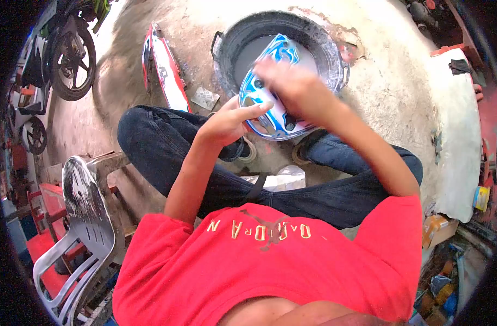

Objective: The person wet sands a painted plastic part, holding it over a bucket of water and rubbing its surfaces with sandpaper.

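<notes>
A blue and white glossy panel with swirling patterns (254,96), which looks like a motorcycle body panel, is tilted over the near side of a black tub (227,70). My left hand (229,120) grips the panel's left edge, its thumb lying on the top face and its other fingers hidden underneath. Over the panel's upper middle is my right hand (297,87), smeared by motion. Whether its fingers hold anything is hidden by the blur. Greyish liquid (246,60) shows inside the tub.
A red and white panel (170,76) lies on the concrete floor left of the tub, with a small crumpled packet (205,99) nearby. A grey plastic chair (88,212) stands at the left, motorcycle wheels (73,60) behind it. A whitish long panel (457,141) is at the right.
</notes>
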Demonstrator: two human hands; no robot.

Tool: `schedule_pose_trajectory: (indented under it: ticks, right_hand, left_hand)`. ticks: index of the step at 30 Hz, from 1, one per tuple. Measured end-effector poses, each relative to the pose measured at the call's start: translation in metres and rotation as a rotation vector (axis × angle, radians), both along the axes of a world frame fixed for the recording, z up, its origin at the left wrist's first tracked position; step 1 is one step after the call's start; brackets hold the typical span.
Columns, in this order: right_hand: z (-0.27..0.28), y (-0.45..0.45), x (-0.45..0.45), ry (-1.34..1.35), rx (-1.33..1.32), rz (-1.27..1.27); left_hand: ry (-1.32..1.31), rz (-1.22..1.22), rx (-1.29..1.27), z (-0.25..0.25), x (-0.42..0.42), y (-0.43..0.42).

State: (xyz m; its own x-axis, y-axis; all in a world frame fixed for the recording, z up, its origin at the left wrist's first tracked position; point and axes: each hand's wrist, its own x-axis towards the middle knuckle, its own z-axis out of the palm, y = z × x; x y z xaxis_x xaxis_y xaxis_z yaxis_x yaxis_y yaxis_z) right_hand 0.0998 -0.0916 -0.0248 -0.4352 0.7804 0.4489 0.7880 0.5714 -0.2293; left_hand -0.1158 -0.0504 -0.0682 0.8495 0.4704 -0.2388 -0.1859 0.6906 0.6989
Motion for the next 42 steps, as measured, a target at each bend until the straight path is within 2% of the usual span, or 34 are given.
schedule_pose_trajectory:
  ticks: [1, 3, 4, 5, 7, 9, 11, 13, 14, 17, 18, 21, 22, 23, 26, 27, 29, 30, 31, 35, 37, 39, 40, 42]
  right_hand:
    - [0.001, -0.008, -0.01, -0.026, 0.042, 0.09]
    - [-0.006, 0.002, 0.012, 0.007, -0.037, 0.081]
    - [-0.005, 0.013, 0.03, 0.071, -0.112, -0.057]
    - [-0.01, 0.025, 0.045, 0.078, 0.003, -0.141]
    - [-0.007, 0.011, 0.04, -0.058, -0.004, -0.108]
    - [-0.011, -0.017, 0.008, -0.037, -0.038, 0.029]
    - [-0.001, -0.016, 0.017, -0.041, -0.049, 0.096]
    - [0.001, 0.003, 0.049, 0.024, -0.126, -0.102]
    - [0.002, 0.008, 0.055, -0.024, -0.014, -0.165]
    - [-0.007, -0.028, 0.016, 0.066, -0.047, 0.015]
    - [0.001, -0.036, 0.006, 0.042, -0.018, 0.122]
    - [0.005, -0.016, 0.036, 0.066, -0.052, 0.024]
    - [0.001, -0.006, 0.052, 0.001, 0.02, -0.112]
    - [-0.006, -0.002, 0.058, 0.015, 0.012, -0.145]
    - [-0.003, -0.037, 0.011, 0.043, -0.024, 0.021]
    - [0.005, -0.041, 0.004, 0.013, -0.021, 0.126]
    - [-0.004, -0.025, 0.032, -0.036, -0.041, 0.011]
    - [-0.012, -0.006, 0.055, -0.037, 0.002, -0.106]
    - [-0.012, 0.006, 0.066, -0.041, 0.043, -0.219]
    - [-0.005, -0.031, 0.01, -0.031, 0.022, 0.005]
    - [-0.001, -0.027, 0.016, -0.038, 0.019, 0.059]
    - [-0.002, -0.005, 0.049, -0.037, -0.002, -0.18]
    - [-0.004, 0.0, 0.054, -0.118, 0.052, -0.231]
    - [-0.009, -0.028, 0.018, -0.082, 0.067, -0.072]
  left_hand:
    - [-0.022, 0.008, -0.012, -0.003, -0.001, 0.002]
    - [0.037, -0.033, -0.01, 0.001, 0.0, 0.005]
    - [0.042, -0.036, -0.02, 0.007, 0.004, 0.003]
    - [0.042, -0.038, -0.029, 0.009, 0.008, 0.001]
    - [0.056, -0.069, -0.011, 0.007, 0.006, 0.003]
    - [0.079, -0.103, -0.019, 0.003, 0.001, 0.004]
    - [0.048, -0.096, -0.001, 0.003, 0.0, 0.004]
    - [0.053, -0.07, -0.02, 0.019, 0.009, -0.001]
    - [0.078, -0.07, 0.003, 0.02, 0.01, -0.003]
    - [0.128, -0.165, 0.029, 0.008, 0.001, 0.003]
    - [0.067, -0.084, 0.049, 0.012, 0.003, -0.004]
    - [0.12, -0.125, 0.059, 0.023, 0.007, -0.003]
    - [0.088, -0.116, 0.019, 0.031, 0.008, -0.005]
    - [0.103, -0.14, 0.003, 0.029, 0.007, -0.008]
    - [0.128, -0.227, -0.014, 0.017, -0.002, 0.002]
    - [0.143, -0.202, 0.004, 0.022, -0.001, 0.003]
    - [0.169, -0.159, 0.034, 0.034, 0.005, 0.0]
    - [0.071, -0.09, 0.008, 0.026, 0.01, -0.004]
    - [0.08, -0.09, -0.012, 0.025, 0.009, -0.007]
    - [0.108, -0.067, -0.019, 0.022, 0.006, -0.003]
    - [0.083, -0.043, -0.009, 0.02, 0.009, -0.003]
    - [0.068, -0.076, -0.017, 0.024, 0.012, -0.003]
    - [0.059, -0.089, -0.021, 0.025, 0.013, -0.003]
    - [0.079, -0.077, 0.016, 0.018, 0.011, -0.002]
